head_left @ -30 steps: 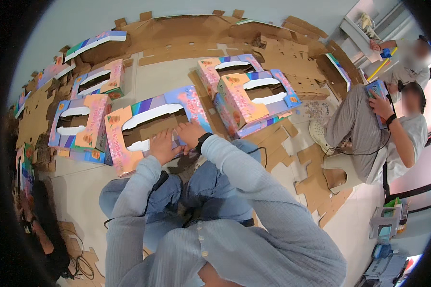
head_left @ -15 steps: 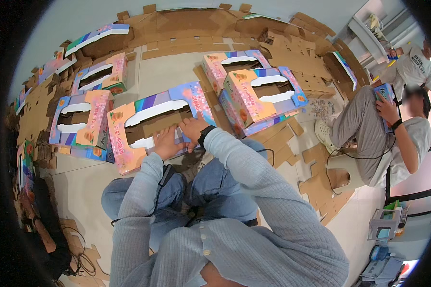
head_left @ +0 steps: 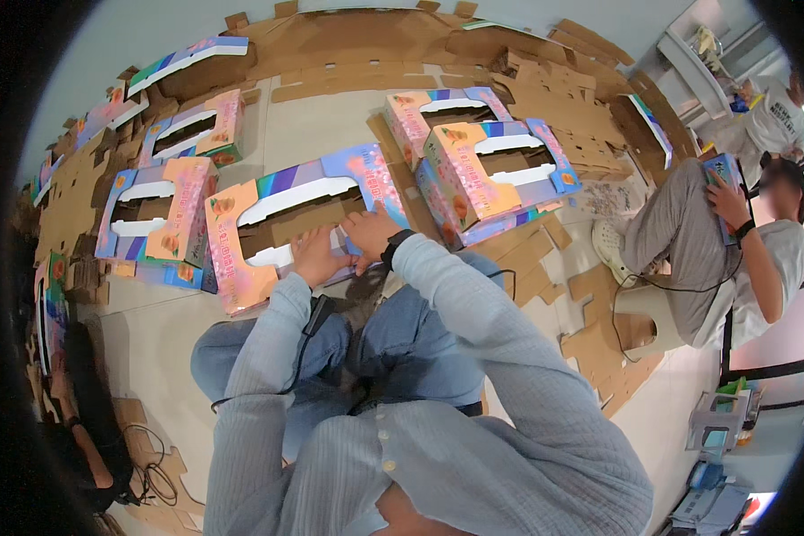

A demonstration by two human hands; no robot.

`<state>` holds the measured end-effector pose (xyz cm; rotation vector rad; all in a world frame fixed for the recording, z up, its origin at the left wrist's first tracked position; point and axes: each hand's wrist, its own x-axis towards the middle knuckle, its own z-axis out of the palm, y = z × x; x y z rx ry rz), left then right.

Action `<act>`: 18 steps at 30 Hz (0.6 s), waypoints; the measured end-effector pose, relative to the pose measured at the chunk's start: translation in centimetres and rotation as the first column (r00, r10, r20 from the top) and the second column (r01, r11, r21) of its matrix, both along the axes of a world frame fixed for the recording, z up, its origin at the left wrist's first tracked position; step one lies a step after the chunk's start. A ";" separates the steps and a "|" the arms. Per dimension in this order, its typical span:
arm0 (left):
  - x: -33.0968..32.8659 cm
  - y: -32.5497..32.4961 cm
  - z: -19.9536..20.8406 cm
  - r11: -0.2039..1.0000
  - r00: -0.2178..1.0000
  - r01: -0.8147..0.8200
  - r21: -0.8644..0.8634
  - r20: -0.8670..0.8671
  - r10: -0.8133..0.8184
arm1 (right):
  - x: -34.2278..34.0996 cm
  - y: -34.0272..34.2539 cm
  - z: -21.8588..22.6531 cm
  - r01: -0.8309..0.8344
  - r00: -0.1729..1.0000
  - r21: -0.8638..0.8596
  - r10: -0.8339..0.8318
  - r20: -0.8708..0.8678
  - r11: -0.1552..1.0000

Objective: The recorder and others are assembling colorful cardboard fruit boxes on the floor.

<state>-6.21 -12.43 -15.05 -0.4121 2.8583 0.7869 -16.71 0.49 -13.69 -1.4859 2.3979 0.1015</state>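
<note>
A colourful printed cardboard box (head_left: 232, 232) with a large cut-out top lies in front of my crossed legs. My left hand (head_left: 320, 255) is on its near side panel, fingers bent over the panel's edge into the opening. Close beside it, my right hand (head_left: 369, 236) grips the same panel toward the right corner, its thumb low on the outer face. Both hands are closed on the box, nearly touching each other. White flaps (head_left: 299, 196) line the far edge of the opening, and bare brown cardboard shows inside.
Similar boxes are stacked at the left (head_left: 156, 210) and right (head_left: 500, 170). Flattened brown cardboard (head_left: 348, 92) lies along the wall, with scraps (head_left: 523, 263) on the floor. A person (head_left: 688, 223) sits at the right holding a box; another person's arm (head_left: 89, 451) shows at the lower left.
My hands have shifted slightly along the near panel, staying on it. The whole view has moved a little. The box stays in front of me.
</note>
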 end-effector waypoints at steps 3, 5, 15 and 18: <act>0.1 0.2 0.4 1.000 1.000 -0.015 0.002 -0.009 0.015 | 0.2 0.5 0.4 -0.058 0.998 -0.059 0.055 -0.038 0.997; 0.2 0.3 0.5 1.000 1.000 -0.012 -0.001 -0.029 0.012 | 0.3 0.5 0.5 -0.056 0.998 -0.053 0.054 -0.037 0.997; -0.3 -0.1 -0.5 1.000 1.000 0.002 -0.011 -0.029 -0.002 | 0.3 -0.1 -0.2 -0.024 0.997 0.003 0.024 -0.068 1.000; -0.4 -0.2 -0.9 1.000 0.997 0.002 -0.018 -0.081 -0.004 | 0.2 -0.5 -0.4 -0.009 0.999 0.033 0.010 -0.052 0.999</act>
